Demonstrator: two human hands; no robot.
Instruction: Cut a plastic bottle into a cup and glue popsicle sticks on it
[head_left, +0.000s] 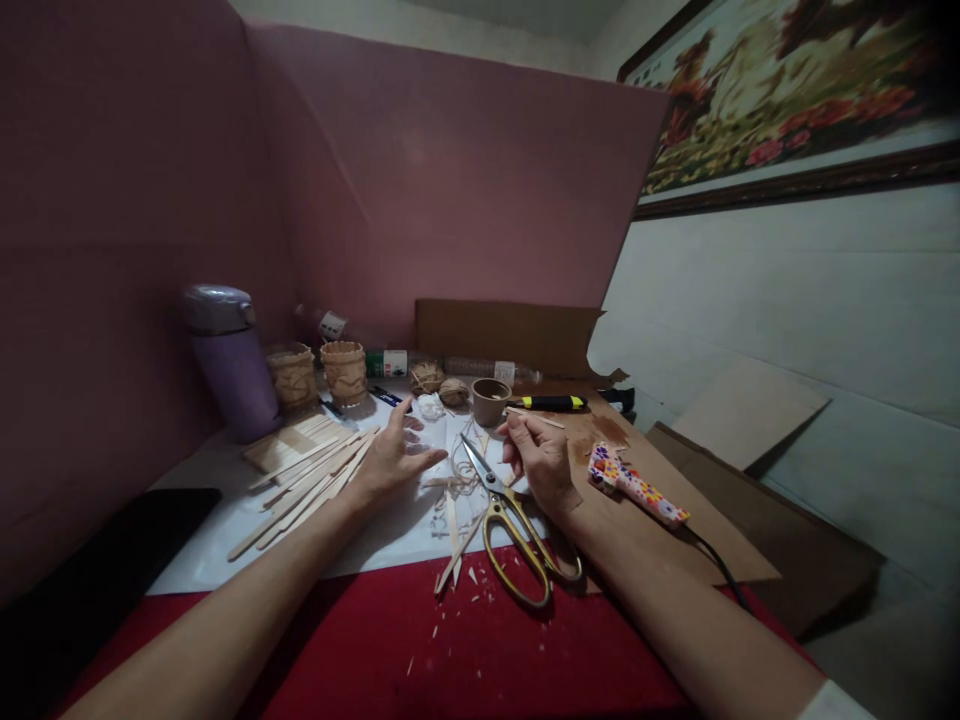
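My left hand (394, 455) is curved round a clear plastic cup-like piece (430, 436), its thumb at the near side and fingers at the far side. My right hand (538, 458) is closed in a pinch, right of the scissors. Whatever lies between its fingertips is hidden. A thin wooden stick (546, 420) shows just behind its knuckles; I cannot tell whether the fingers touch it. Gold-handled scissors (491, 485) lie half open between my hands, over twine (466, 472) and cut sticks (453, 530). Flat craft sticks (311, 490) lie fanned left of my left hand.
A brown cup (491, 403), twine balls (454, 392) and a yellow-black cutter (551, 403) sit behind. Two stick-covered cups (344, 372) and a purple flask (234, 365) stand at left. A flower-patterned glue gun (634, 485) with a cord lies on cardboard (697, 545).
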